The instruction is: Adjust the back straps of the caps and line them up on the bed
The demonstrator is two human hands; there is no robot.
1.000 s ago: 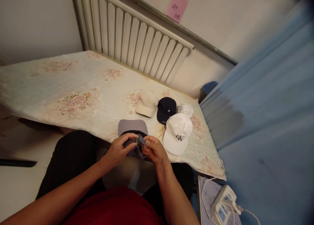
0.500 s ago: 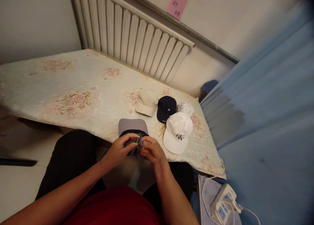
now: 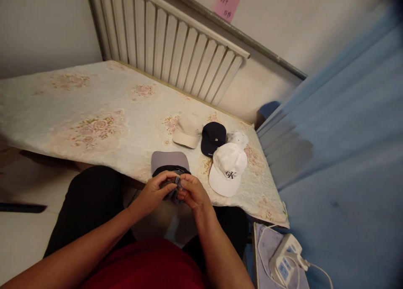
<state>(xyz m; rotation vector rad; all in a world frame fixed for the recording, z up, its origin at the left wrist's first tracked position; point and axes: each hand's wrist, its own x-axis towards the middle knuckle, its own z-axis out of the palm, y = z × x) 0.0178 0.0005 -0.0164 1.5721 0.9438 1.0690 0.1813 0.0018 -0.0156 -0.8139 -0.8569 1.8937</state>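
A grey baseball cap [image 3: 170, 159] lies with its brim on the near edge of the bed and its back strap toward me. My left hand [image 3: 157, 190] pinches one side of the strap by its buckle. Close against it, my right hand [image 3: 193, 191] grips the strap's other end between thumb and fingers. The fingers partly hide the buckle. To the right rests a white cap [image 3: 228, 171] with black letters. Behind it are a navy cap [image 3: 214, 137], a beige cap [image 3: 188, 131] and another white cap [image 3: 237, 138].
The caps lie on a bed with a flowered cover [image 3: 126, 131]. A radiator [image 3: 170, 45] stands along its far side, and a blue curtain [image 3: 340, 154] hangs at right. A white power strip [image 3: 286, 259] with cords sits on a small stand [image 3: 266, 243] at lower right.
My right fingers have closed in a little toward the left hand at the strap's buckle. The other caps stay in place; the view has shifted slightly.
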